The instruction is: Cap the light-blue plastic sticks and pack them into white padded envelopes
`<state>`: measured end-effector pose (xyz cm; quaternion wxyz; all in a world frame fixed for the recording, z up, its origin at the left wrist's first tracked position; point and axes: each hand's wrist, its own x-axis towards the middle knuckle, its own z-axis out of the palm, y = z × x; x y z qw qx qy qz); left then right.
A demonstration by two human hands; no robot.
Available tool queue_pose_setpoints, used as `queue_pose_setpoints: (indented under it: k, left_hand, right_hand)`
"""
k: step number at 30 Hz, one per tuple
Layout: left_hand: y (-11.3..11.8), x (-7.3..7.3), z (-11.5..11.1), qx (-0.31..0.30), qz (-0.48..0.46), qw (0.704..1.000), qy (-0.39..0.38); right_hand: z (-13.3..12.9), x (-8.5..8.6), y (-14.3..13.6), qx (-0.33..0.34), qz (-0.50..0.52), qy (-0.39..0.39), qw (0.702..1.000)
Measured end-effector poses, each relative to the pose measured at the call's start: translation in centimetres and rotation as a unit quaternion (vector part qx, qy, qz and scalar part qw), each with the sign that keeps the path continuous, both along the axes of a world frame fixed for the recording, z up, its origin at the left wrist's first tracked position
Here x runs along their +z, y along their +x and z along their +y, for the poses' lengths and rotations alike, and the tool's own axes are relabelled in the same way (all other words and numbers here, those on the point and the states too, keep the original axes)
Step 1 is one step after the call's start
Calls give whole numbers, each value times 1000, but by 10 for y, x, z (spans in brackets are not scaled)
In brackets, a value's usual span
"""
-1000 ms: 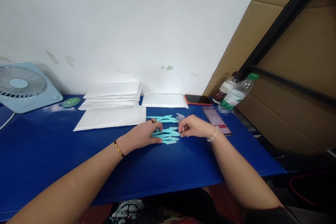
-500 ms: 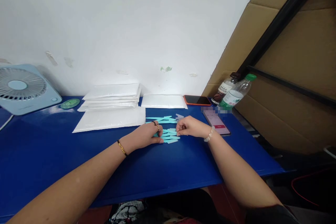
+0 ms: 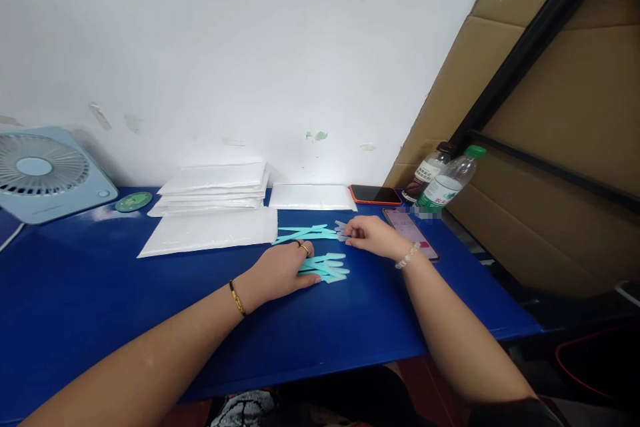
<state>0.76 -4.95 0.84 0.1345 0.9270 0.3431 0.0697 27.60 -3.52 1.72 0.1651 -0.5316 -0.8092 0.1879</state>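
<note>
Several turquoise eyebrow razors [image 3: 330,265], slim sticks with pale ends, lie in a bunch on the table. My left hand [image 3: 280,270] is closed round their left ends, palm down, thumb along the near side. Behind it, more turquoise razors [image 3: 305,233] lie loosely crossed. At their right are a few clear, cap-like pieces [image 3: 341,227]. My right hand [image 3: 373,237] has its fingers curled in a pinch right beside these pieces; what the fingertips hold, if anything, cannot be made out.
White padded envelopes [image 3: 210,233] are stacked at the back left, with another white envelope [image 3: 313,197] against the wall. A blue fan [image 3: 55,173] and a green disc [image 3: 134,201] stand left. Two phones [image 3: 375,194] and two bottles [image 3: 445,183] are at the right.
My left hand has shifted slightly right and toward me with the near bunch of razors. My right hand has moved off that bunch to the clear pieces behind.
</note>
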Motion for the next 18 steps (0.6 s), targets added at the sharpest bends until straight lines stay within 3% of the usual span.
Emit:
queue_pose_setpoints:
  k: [3,9,18]
  left_hand:
    - [1,3,-1,0,-1,1000,-6]
    - [-7,0,21,108,-1,990,86]
    - [-11,-9,32,122,-10,988,96]
  right_hand:
    - [2,-8,-8,9,-8,17,1000]
    - [2,-7,-5,-15,-30,-11,999]
    - [-4,10,-4,-52,57,-105,991]
